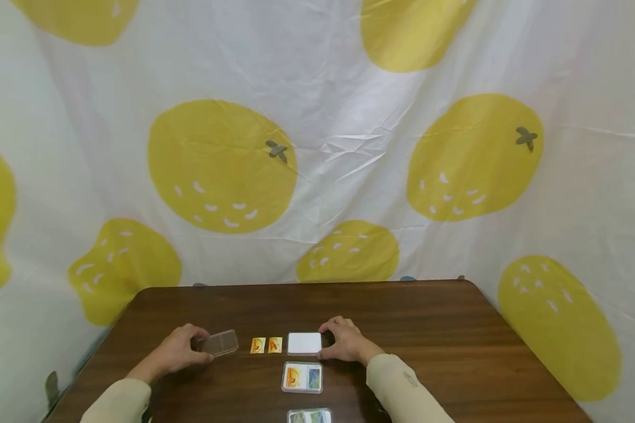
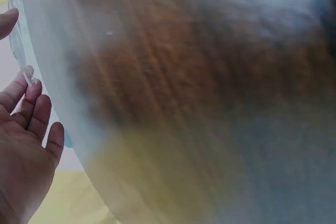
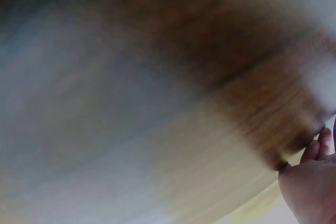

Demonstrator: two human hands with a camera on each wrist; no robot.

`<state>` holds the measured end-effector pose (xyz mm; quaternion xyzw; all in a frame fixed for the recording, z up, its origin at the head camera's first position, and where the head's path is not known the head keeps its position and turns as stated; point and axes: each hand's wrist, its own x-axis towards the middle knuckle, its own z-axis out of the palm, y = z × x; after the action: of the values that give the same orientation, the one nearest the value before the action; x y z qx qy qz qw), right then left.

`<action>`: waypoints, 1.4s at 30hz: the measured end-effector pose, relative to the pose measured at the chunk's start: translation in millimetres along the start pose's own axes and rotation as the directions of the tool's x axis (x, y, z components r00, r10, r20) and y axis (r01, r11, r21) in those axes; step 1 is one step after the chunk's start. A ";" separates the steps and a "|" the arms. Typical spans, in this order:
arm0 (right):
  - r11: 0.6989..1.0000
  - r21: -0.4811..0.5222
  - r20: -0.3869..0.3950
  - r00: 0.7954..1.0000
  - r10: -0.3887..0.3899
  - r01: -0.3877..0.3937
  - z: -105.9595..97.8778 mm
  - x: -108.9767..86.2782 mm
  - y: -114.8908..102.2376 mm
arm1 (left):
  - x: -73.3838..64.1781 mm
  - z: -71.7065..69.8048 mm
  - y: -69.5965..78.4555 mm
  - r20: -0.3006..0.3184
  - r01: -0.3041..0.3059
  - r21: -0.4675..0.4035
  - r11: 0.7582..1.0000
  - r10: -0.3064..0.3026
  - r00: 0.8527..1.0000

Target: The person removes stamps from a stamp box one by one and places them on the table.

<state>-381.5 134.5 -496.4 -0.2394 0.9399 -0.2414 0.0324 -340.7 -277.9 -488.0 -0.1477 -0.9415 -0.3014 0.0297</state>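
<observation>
My left hand (image 1: 177,351) pinches a clear plastic case lid (image 1: 221,343) between thumb and fingertips, tilted slightly over the left part of the table. The left wrist view shows the thin lid (image 2: 17,35) edge-on between the thumb and fingers. At the right end of a flat case with a white insert (image 1: 304,343), the thumb and fingers of my right hand (image 1: 345,341) hold its two corners. Two small orange picture cards (image 1: 258,345) lie between the lid and that case. In the right wrist view only part of the right hand (image 3: 312,182) shows.
Nearer to me lies a clear case (image 1: 302,377) with an orange and a blue-green picture. Another case (image 1: 309,416) with greenish pictures is cut off by the lower frame edge. The dark wooden table (image 1: 428,317) ends at a curtain (image 1: 349,176) with yellow fruit prints.
</observation>
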 end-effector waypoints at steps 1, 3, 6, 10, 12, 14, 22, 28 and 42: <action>1.000 -0.003 -0.001 1.000 0.000 0.000 -0.8 0.2 0.6 | 1.9 -0.3 1.4 -0.007 -0.007 0.000 1.000 0.007 1.000; 1.000 -0.002 -0.002 1.000 0.000 0.000 -1.9 0.7 1.6 | 5.8 -1.0 4.0 -0.017 -0.019 0.011 1.000 0.019 1.000; 1.000 -0.005 -0.002 1.000 -0.014 0.014 -1.7 1.8 2.2 | 10.3 -1.7 8.6 -0.021 -0.016 0.030 0.999 0.016 1.000; 1.000 -0.009 0.001 1.000 -0.013 0.013 -0.2 2.2 2.4 | 15.8 -0.8 18.2 -0.007 -0.003 0.035 0.999 0.003 1.000; 1.000 -0.007 0.002 1.000 -0.006 0.006 0.3 2.1 2.6 | 18.6 0.9 24.0 -0.003 -0.003 0.033 0.999 0.003 1.000; 1.000 -0.003 0.003 1.000 0.002 -0.002 0.5 1.7 2.7 | 21.7 3.2 29.8 -0.005 -0.002 0.031 1.000 0.002 1.000; 1.000 0.002 0.004 1.000 0.003 -0.003 0.5 2.1 3.9 | 35.6 11.1 47.9 -0.029 -0.092 0.059 0.994 0.093 0.995; 1.000 0.004 0.006 1.000 0.005 -0.005 0.6 1.7 3.9 | 43.7 14.2 62.3 -0.012 -0.134 0.051 0.990 0.135 0.991; 1.000 0.002 -0.004 1.000 0.011 -0.011 -2.0 2.3 -0.6 | 61.1 30.6 84.9 0.003 -0.152 0.046 0.987 0.152 0.988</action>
<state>-383.5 133.8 -494.3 -0.2336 0.9410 -0.2428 0.0319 -372.8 -178.6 -456.7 -0.2183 -0.9342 -0.2764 0.0565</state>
